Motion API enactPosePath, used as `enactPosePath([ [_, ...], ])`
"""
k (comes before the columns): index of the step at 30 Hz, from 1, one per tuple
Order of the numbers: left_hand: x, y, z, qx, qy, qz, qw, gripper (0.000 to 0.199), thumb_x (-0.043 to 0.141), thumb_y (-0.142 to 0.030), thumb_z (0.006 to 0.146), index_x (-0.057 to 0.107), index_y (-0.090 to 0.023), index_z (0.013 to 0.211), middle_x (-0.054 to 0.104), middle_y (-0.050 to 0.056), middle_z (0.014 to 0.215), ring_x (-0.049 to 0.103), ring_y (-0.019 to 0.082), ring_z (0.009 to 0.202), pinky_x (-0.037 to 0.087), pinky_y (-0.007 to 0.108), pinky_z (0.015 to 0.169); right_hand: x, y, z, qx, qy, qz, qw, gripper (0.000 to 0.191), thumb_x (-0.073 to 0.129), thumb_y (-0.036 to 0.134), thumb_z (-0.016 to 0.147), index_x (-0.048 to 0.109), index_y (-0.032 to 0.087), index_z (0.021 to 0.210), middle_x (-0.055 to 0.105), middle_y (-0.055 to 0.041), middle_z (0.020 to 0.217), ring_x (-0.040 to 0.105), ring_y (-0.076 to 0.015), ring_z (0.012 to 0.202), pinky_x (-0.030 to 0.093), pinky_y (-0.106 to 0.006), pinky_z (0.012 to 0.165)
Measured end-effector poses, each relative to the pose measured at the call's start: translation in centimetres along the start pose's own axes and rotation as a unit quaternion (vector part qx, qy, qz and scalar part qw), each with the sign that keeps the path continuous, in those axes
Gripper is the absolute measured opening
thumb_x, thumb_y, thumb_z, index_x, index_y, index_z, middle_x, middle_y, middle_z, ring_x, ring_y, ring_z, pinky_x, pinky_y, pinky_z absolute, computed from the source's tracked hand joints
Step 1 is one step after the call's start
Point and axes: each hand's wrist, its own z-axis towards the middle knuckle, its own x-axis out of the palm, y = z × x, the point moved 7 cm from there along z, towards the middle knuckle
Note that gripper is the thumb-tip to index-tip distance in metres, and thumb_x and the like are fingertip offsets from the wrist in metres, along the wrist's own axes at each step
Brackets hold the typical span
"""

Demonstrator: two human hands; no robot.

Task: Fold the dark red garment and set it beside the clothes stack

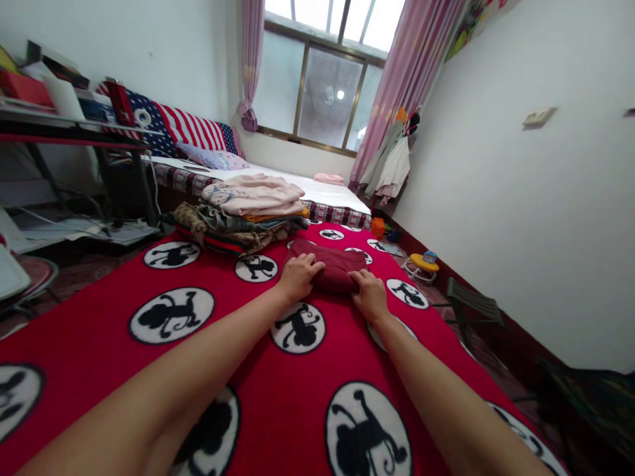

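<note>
A dark red folded garment (pixel 333 266) lies on a red blanket (pixel 258 344) printed with black monkey figures in white circles. My left hand (pixel 299 274) grips the garment's near left side, fingers curled over the cloth. At the near right corner, my right hand (pixel 369 292) pinches the same cloth between thumb and fingers. The garment looks like a compact bundle, and its exact kind cannot be made out. Just beyond my left hand sits a pile of folded clothes (pixel 238 228), topped by a pale pink garment (pixel 255 193).
Behind the pile stands a bed (pixel 292 182) with a white cover. A cluttered desk (pixel 74 135) is at the left. Along the right wall are a yellow stool (pixel 423 263) and a dark folding chair (pixel 473 304). Clothes (pixel 394 165) hang by the curtain.
</note>
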Motion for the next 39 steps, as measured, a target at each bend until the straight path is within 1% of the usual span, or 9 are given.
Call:
enactPosePath([
  [6,-6.1,-2.3,-2.8,0.079,0.023,0.007,0.997,0.038,0.066,-0.016,0.07,0.065,-0.027,0.107,0.06,0.006,0.102,0.057,0.024,0.095,0.044,0.031,0.072,-5.5,1.6,-3.6,-0.035,0.025,-0.002,0.999,0.036,0.069,0.021,0.072,0.066,0.023,0.108,0.066,-0.0053,0.098,0.06,-0.0242,0.09,0.04,-0.033,0.075],
  [9,-6.6,-3.8,-5.7,0.091,0.142,-0.059,0.984,0.025,0.072,-0.033,0.071,0.07,-0.026,0.095,0.065,0.003,0.088,0.06,0.021,0.08,0.041,0.028,0.063,-6.0,3.0,-6.3,-0.058,0.17,0.053,0.982,0.043,0.08,0.04,0.065,0.069,0.024,0.103,0.067,-0.004,0.091,0.062,-0.0226,0.081,0.042,-0.031,0.068],
  [12,-6.6,-4.7,-5.6,0.067,0.161,-0.158,0.972,0.032,0.058,-0.051,0.084,0.073,-0.023,0.085,0.07,0.003,0.082,0.063,0.018,0.074,0.043,0.027,0.065,-7.5,4.6,-5.3,-0.053,0.133,0.163,0.976,0.034,0.068,0.047,0.079,0.069,0.025,0.105,0.067,-0.0051,0.105,0.063,-0.0209,0.091,0.047,-0.031,0.078],
  [16,-3.0,-3.4,-2.5,0.03,0.14,-0.21,0.967,0.05,0.029,-0.049,0.098,0.064,-0.023,0.123,0.059,0.008,0.134,0.054,0.022,0.122,0.038,0.034,0.102,-5.9,5.5,-1.4,-0.035,0.025,0.191,0.981,0.035,0.049,0.033,0.093,0.06,0.025,0.126,0.059,-0.0069,0.131,0.053,-0.0215,0.122,0.039,-0.039,0.104],
  [20,3.4,0.7,-1.8,-0.078,0.232,-0.14,0.96,0.057,0.026,-0.054,0.097,0.041,-0.028,0.145,0.024,0.007,0.158,0.015,0.028,0.147,0.016,0.051,0.116,1.8,2.9,-0.6,0.074,0.148,0.1,0.981,0.042,0.041,0.036,0.097,0.05,0.027,0.138,0.043,-0.0074,0.149,0.033,-0.026,0.14,0.023,-0.055,0.113],
  [24,4.5,3.9,-2.4,-0.159,0.17,-0.098,0.968,0.058,0.036,-0.055,0.094,0.042,-0.027,0.145,0.024,0.008,0.159,0.016,0.031,0.147,0.019,0.049,0.116,3.6,-0.1,-1.4,0.144,0.099,0.079,0.981,0.043,0.043,0.037,0.096,0.055,0.021,0.133,0.042,-0.0108,0.149,0.033,-0.0258,0.14,0.025,-0.046,0.114],
  [29,2.7,6.8,-3.6,-0.263,0.041,-0.053,0.962,0.057,0.052,-0.04,0.088,0.049,-0.012,0.138,0.057,0.018,0.134,0.051,0.032,0.125,0.039,0.04,0.104,1.7,-3.2,-3.2,0.315,-0.005,0.055,0.948,0.059,0.056,0.04,0.086,0.048,0.008,0.136,0.055,-0.0227,0.132,0.051,-0.0354,0.122,0.04,-0.049,0.101],
  [35,2.1,7.2,-3.8,-0.283,-0.051,-0.153,0.946,0.066,0.068,-0.028,0.077,0.044,-0.013,0.137,0.067,0.019,0.115,0.064,0.032,0.105,0.048,0.043,0.09,1.8,-3.9,-3.0,0.299,-0.085,0.153,0.938,0.069,0.071,0.039,0.07,0.052,0.01,0.129,0.064,-0.0246,0.115,0.063,-0.0363,0.103,0.048,-0.049,0.087],
  [39,2.2,7.6,-4.0,-0.321,-0.092,-0.302,0.893,0.067,0.078,-0.019,0.062,0.051,-0.015,0.124,0.069,0.014,0.111,0.066,0.03,0.101,0.05,0.043,0.091,2.7,-4.2,-2.9,0.287,-0.057,0.321,0.901,0.045,0.075,0.032,0.057,0.067,0.016,0.097,0.072,-0.0112,0.085,0.068,-0.0291,0.08,0.053,-0.038,0.07],
])
